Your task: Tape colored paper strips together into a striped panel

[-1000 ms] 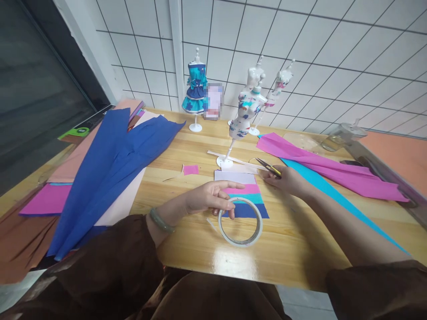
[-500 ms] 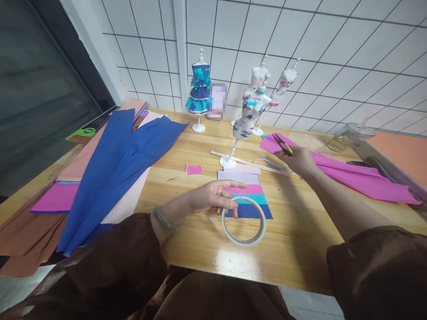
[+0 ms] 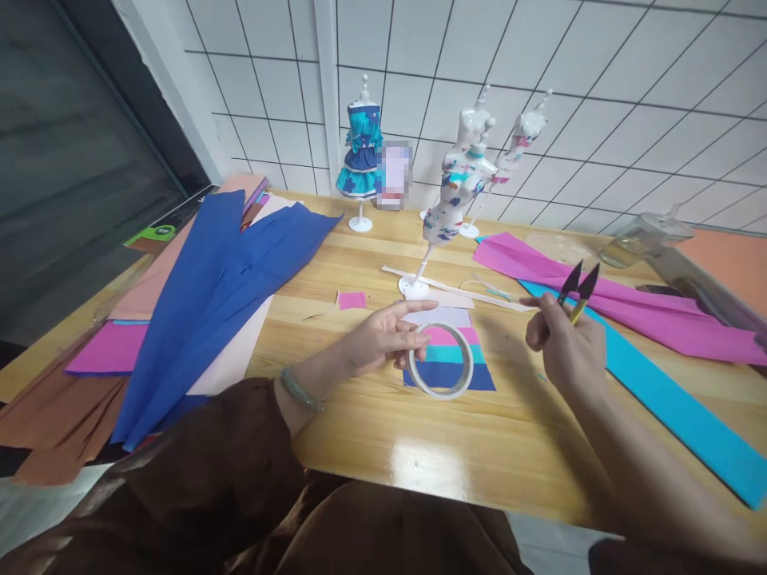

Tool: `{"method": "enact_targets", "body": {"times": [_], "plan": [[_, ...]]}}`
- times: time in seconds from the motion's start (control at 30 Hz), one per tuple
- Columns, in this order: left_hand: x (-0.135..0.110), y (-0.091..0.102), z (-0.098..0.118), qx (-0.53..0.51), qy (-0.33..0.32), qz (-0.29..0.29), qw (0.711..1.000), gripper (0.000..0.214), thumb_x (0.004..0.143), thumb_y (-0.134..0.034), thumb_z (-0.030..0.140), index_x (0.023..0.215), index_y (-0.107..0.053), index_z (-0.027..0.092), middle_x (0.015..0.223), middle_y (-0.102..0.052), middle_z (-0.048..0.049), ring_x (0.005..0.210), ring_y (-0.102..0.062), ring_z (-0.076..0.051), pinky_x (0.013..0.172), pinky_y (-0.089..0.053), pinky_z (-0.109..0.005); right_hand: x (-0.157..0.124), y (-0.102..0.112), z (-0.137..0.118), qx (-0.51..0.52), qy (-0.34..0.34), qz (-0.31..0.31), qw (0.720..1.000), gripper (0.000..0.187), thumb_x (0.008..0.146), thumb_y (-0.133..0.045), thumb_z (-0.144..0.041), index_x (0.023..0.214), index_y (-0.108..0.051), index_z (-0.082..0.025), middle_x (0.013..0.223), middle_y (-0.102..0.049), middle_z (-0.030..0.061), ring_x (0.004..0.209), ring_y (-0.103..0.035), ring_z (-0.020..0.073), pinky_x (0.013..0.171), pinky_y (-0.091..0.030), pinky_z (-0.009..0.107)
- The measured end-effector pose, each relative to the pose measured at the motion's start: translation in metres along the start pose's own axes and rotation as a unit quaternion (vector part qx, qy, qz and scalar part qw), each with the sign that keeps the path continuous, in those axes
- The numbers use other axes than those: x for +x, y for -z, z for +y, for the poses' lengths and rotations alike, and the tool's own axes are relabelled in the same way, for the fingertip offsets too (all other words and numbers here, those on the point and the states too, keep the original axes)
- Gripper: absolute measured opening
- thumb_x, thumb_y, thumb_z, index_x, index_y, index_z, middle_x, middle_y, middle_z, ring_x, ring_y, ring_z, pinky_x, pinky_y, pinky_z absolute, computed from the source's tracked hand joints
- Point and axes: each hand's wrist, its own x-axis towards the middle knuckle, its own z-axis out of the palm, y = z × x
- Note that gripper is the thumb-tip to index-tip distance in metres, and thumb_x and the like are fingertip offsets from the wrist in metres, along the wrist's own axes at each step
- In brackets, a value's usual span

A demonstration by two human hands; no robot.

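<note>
In the head view my left hand [image 3: 387, 334] pinches a ring-shaped roll of white tape [image 3: 443, 394] between thumb and fingers, with the index finger stretched out. The roll is held above a sheet with pink, teal and dark blue bands [image 3: 484, 377]. My right hand [image 3: 569, 347] is wrapped round a pair of thread snips [image 3: 587, 289], their dark blades pointing up and the yellow handle partly hidden. Just behind the banded sheet stands a small white mannequin [image 3: 443, 220] with coloured scraps stuck on it. A small pink piece [image 3: 351, 300] lies left of its base.
Blue crepe paper [image 3: 221, 295] covers a stack at left. Magenta paper [image 3: 665, 307] and a long bright blue strip [image 3: 677, 415] lie at right. A dressed mannequin [image 3: 363, 152] and others stand by the tiled wall. A glass vessel [image 3: 644, 239] is back right.
My right hand has drawn back toward me and rightward with the snips, from over the magenta paper. The bright blue strip is now exposed. My left hand and the tape have risen slightly.
</note>
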Motion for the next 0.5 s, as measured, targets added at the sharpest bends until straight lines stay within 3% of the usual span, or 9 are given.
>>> {"method": "enact_targets", "body": {"times": [0.07,0.27,0.4,0.5], "plan": [[0.001,-0.001,-0.001,-0.007,-0.009,0.015,1.000,0.072,0.070,-0.073,0.033,0.132,-0.041,0.015,0.060,-0.061,0.0016,0.044,-0.046,-0.004,0.042,-0.033,-0.016,-0.031,-0.004,-0.016,0.062,-0.037,0.010,0.997,0.036,0.084,-0.044,-0.055,0.081,-0.061,-0.024,0.056,-0.056,0.0013,0.047,-0.045,0.0149,0.047,-0.037,0.030],[0.002,-0.003,-0.005,-0.009,-0.042,0.044,0.998,0.052,0.070,-0.073,0.033,0.116,-0.057,0.015,0.060,-0.060,0.0030,0.046,-0.050,-0.004,0.043,-0.038,-0.016,-0.096,-0.019,-0.053,0.084,-0.073,-0.047,0.993,0.017,0.069,-0.069,-0.045,0.069,-0.069,-0.027,0.077,-0.068,0.0027,0.073,-0.060,0.0223,0.065,-0.047,0.033],[-0.001,-0.008,-0.002,0.018,-0.096,0.065,0.993,0.048,0.070,-0.072,0.031,0.114,-0.059,0.015,0.064,-0.061,0.0024,0.048,-0.053,-0.005,0.046,-0.044,-0.017,-0.119,-0.036,-0.059,0.178,-0.147,-0.062,0.971,0.025,0.064,-0.072,-0.045,0.058,-0.065,-0.022,0.055,-0.055,0.0005,0.053,-0.048,0.0150,0.051,-0.039,0.029],[-0.005,-0.014,-0.001,0.056,-0.115,0.071,0.989,0.056,0.070,-0.072,0.029,0.121,-0.054,0.017,0.066,-0.062,0.0021,0.051,-0.057,-0.007,0.052,-0.049,-0.020,-0.130,-0.051,-0.062,0.306,-0.228,-0.077,0.921,0.031,0.065,-0.072,-0.048,0.060,-0.062,-0.018,0.046,-0.038,-0.0044,0.043,-0.029,0.0075,0.041,-0.022,0.023]]}}
